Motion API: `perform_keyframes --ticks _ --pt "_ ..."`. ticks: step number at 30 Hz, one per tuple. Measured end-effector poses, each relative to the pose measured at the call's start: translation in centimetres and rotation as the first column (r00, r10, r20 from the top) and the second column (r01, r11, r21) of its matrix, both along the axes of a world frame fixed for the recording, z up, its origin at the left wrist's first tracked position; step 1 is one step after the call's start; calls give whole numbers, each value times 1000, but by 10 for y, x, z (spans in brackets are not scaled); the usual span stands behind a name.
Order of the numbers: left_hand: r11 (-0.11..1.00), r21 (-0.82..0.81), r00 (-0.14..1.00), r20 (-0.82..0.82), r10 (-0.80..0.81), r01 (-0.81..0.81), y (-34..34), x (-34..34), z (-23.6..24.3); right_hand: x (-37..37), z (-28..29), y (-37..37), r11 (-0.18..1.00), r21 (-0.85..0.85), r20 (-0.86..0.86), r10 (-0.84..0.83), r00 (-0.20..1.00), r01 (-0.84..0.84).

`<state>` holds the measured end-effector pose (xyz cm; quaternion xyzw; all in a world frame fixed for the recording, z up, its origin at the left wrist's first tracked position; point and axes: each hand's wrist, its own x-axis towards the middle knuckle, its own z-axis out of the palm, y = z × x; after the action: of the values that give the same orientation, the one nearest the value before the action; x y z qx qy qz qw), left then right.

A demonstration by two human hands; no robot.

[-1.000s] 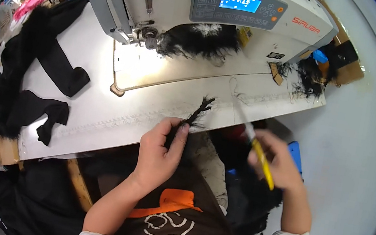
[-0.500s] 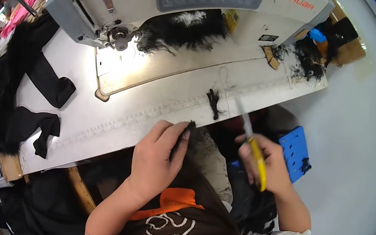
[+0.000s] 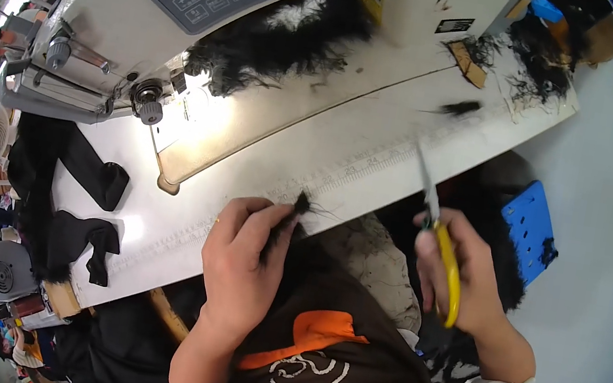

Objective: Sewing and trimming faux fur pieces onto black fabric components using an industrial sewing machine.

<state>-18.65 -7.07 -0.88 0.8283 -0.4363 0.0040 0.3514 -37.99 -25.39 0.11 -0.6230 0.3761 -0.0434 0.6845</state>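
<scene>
My left hand (image 3: 243, 262), at the table's front edge, pinches a small tuft of black fur (image 3: 303, 203) between thumb and fingers; strands poke out past the fingertips. To the right, my right hand (image 3: 462, 272) is closed around yellow-handled scissors (image 3: 447, 274). Their blades point up and away over the table edge, slightly blurred, apart from the tuft. Another small black tuft (image 3: 462, 106) lies on the table beyond the blade tips. A larger piece of black fur (image 3: 273, 50) sits under the arm of the sewing machine (image 3: 103, 7).
Black fabric strips with fur trim (image 3: 97, 174) lie at the table's left. Toward the back right are a scrap of cardboard (image 3: 469, 63) and a heap of black fur clippings (image 3: 539, 64). A blue perforated panel (image 3: 529, 231) stands right of my right hand, beside dark fur below the table.
The view has shifted. The loose tuft has gone from near the front edge to farther back, close to the cardboard scrap. Both hands keep their holds.
</scene>
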Motion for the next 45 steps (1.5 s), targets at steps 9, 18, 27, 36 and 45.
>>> perform_keyframes --ticks 9,18,27,36,45 --pt "999 27 998 -66 -25 27 10 6 3 15 3 25 875 -187 -97 436 895 -446" --pt "999 43 994 -109 -21 26 6 11 5 23 4 33 783 -349 -73 526 847 -516" --pt "999 43 991 -134 -12 18 5 15 5 25 12 30 853 -259 -50 456 889 -452" --pt "998 31 992 -118 -43 47 4 16 3 21 9 32 796 -333 -51 521 852 -506" --pt "994 45 991 -88 -99 103 -14 17 1 15 13 24 775 -367 -157 493 856 -514"
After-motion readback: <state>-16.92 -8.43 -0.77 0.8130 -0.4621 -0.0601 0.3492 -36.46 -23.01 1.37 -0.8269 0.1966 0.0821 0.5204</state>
